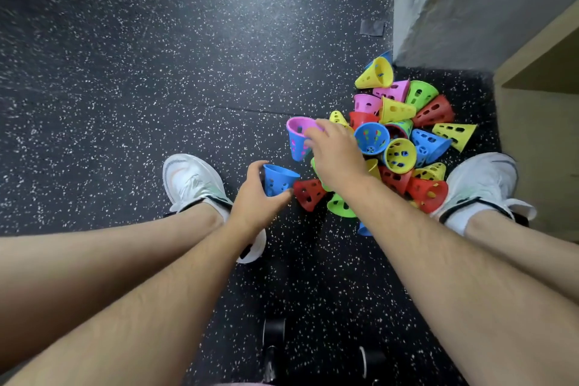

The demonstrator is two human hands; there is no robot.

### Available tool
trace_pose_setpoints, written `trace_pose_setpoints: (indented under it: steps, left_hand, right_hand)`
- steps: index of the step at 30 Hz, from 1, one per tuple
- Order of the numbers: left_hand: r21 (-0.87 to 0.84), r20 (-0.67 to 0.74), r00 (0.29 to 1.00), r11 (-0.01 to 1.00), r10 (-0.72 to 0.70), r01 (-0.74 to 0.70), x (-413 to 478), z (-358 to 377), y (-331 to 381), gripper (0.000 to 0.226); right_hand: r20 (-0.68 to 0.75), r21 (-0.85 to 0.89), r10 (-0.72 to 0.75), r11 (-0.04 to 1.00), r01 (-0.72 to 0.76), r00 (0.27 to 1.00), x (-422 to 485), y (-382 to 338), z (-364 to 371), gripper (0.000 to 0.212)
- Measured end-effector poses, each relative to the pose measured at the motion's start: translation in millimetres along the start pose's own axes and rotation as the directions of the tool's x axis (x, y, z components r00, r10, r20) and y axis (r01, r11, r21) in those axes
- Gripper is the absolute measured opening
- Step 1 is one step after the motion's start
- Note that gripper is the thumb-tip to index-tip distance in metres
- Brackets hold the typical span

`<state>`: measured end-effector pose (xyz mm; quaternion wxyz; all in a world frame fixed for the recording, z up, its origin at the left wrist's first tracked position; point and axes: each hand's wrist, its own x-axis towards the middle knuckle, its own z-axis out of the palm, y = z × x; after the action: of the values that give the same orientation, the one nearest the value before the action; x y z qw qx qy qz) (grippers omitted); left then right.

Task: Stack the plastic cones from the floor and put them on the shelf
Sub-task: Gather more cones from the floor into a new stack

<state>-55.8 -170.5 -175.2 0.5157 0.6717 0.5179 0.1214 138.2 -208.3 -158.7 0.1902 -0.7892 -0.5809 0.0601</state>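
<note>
Speckled black floor (pixel 156 72) carries the cone pile (pixel 404 141) beside the shelf (pixel 539 135). Your left hand (pixel 255 197) grips one blue cone (pixel 277 180); your right hand (pixel 335 150) clasps the pink-in-blue pair (pixel 297 141), probably ready for nesting.

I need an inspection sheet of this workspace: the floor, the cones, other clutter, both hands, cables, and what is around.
Surface: dark speckled floor, with a grey patch stuck near the wall.
Job's things: loose pile of cones in red, yellow, green, pink and blue, lying at all angles; none on the shelf yet.
Clutter: dark round objects at the bottom edge, too dim to identify.
Hands: left hand grips a single blue cone; right hand holds a pink cone nested in a blue one.
Cables: nothing seen.
Surroundings: grey wall, wooden shelf unit on the right, white shoes beside the pile.
</note>
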Motion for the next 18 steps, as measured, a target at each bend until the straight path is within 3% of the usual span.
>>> trace_pose_setpoints:
  steps: [3,6,10,14,18]
  left_hand:
    - [-0.009,0.028,1.0,1.0,0.013,-0.012,1.6,-0.6,3.8,0.075]
    - [0.003,0.065,0.997,0.999,0.043,-0.043,2.1,-0.3,10.3,0.075]
    - [-0.044,0.139,0.987,0.996,0.079,-0.074,-0.9,6.4,16.6,0.085]
    - [-0.047,0.164,0.985,0.998,0.052,-0.045,-9.0,14.9,19.1,0.084]
    - [-0.052,0.099,0.995,0.999,0.009,-0.004,-13.1,17.9,16.2,0.073]
  right_hand:
    - [-0.087,0.293,0.07,0.955,-0.042,0.994,-8.0,-3.4,-17.8,0.018]
    - [0.027,0.395,0.044,0.917,-0.051,0.999,-24.2,-8.9,-27.2,0.02]
    - [0.188,0.413,-0.004,0.907,-0.075,0.982,-52.1,-18.5,-28.4,0.021]
    - [0.289,0.436,0.069,0.879,-0.195,0.955,-64.8,-19.9,-19.5,0.03]
    - [0.146,0.327,0.116,0.932,-0.158,0.983,-62.3,-13.0,-2.8,0.021]
